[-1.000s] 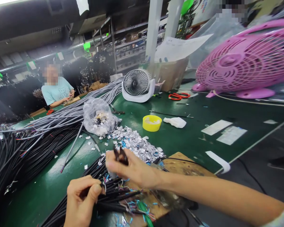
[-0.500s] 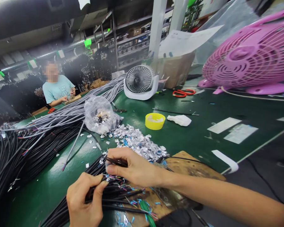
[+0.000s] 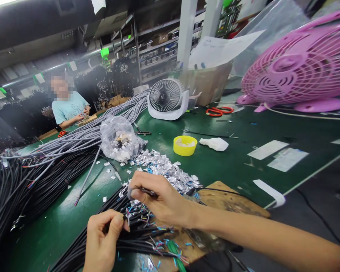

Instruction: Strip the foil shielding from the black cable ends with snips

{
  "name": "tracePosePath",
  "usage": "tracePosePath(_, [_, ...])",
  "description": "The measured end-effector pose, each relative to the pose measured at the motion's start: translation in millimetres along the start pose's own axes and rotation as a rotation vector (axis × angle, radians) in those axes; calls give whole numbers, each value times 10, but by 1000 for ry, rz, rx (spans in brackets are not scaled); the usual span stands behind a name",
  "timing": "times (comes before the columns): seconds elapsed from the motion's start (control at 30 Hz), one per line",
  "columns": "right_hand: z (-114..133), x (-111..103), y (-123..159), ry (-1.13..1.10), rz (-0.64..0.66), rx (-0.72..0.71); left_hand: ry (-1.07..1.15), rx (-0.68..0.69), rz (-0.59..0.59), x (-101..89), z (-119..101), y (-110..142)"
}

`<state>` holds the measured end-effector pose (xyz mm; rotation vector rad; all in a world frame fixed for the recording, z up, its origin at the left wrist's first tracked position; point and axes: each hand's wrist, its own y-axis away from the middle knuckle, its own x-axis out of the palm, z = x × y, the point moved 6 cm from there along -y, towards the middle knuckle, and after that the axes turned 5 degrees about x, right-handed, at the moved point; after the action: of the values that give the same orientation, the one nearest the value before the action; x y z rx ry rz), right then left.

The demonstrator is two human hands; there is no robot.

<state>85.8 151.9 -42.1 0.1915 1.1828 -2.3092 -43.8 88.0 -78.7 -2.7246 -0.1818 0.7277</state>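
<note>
My left hand (image 3: 102, 241) is closed in a pinch around a black cable from the bundle of black cables (image 3: 124, 226) that lies across the green table (image 3: 221, 166). My right hand (image 3: 158, 198) is closed on a small dark cutting tool (image 3: 147, 192), held just above the stripped cable ends with their coloured wires. A heap of silver foil scraps (image 3: 164, 172) lies right behind my right hand. A worn wooden board (image 3: 229, 200) sits under my right forearm.
Long grey and black cable bundles (image 3: 45, 158) cover the left of the table. A clear plastic bag (image 3: 119, 139), a yellow cup (image 3: 184, 145), a white rag (image 3: 214, 144), a small white fan (image 3: 166, 99), orange scissors (image 3: 219, 110) and a pink fan (image 3: 297, 68) stand beyond. Another person (image 3: 68, 107) sits far left.
My right hand has lowered the tool from pointing up to lying flat over the cable ends. My left hand has shifted slightly along the cable, staying pinched on it.
</note>
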Motion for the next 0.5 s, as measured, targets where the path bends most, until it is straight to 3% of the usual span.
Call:
tracePosePath(0.13, [4, 143, 60, 12, 207, -81, 34, -18, 38, 11, 33, 6])
tracePosePath(0.2, [16, 178, 74, -42, 245, -70, 58, -15, 64, 29, 39, 7])
tracePosePath(0.33, [-23, 239, 47, -425, 292, 185, 76, 20, 80, 24, 46, 8])
tracePosePath(0.5, [-75, 342, 36, -820, 272, 523, 4, 186, -14, -51, -15, 1])
